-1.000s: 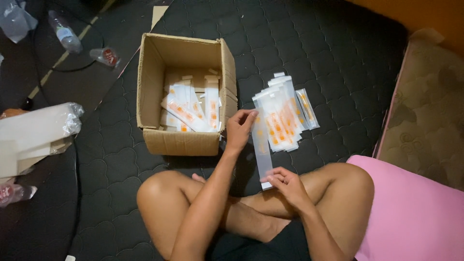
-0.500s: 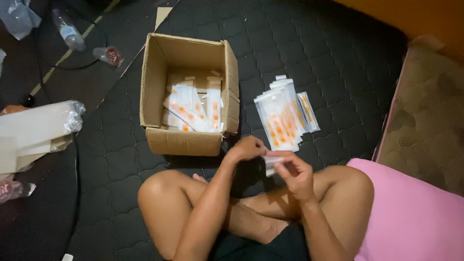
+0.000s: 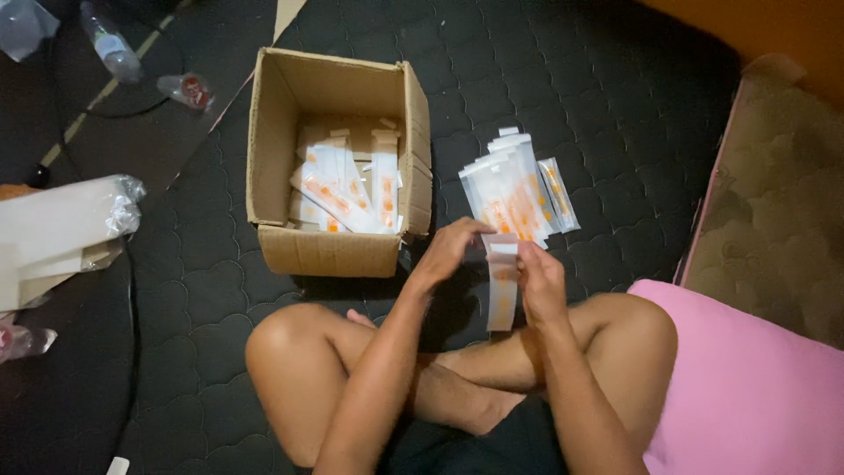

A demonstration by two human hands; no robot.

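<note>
I sit cross-legged on a black quilted mat and hold one long clear packet (image 3: 501, 299) with orange contents upright in front of me. My left hand (image 3: 450, 250) pinches its top flap from the left. My right hand (image 3: 538, 280) grips the same packet from the right. Just beyond my hands lies a pile of similar packets (image 3: 514, 192) on the mat. An open cardboard box (image 3: 334, 251) to the left holds several more packets (image 3: 347, 189).
A pink cushion (image 3: 747, 387) lies at the right by my knee, with a brownish mat (image 3: 774, 211) beyond it. At the left edge sits a white plastic-wrapped bundle (image 3: 61, 224). Plastic bottles (image 3: 110, 42) and a cable lie at the top left.
My left hand left the packet pile and came to the top of the packet. Both hands raised the packet from my lap to in front of me.
</note>
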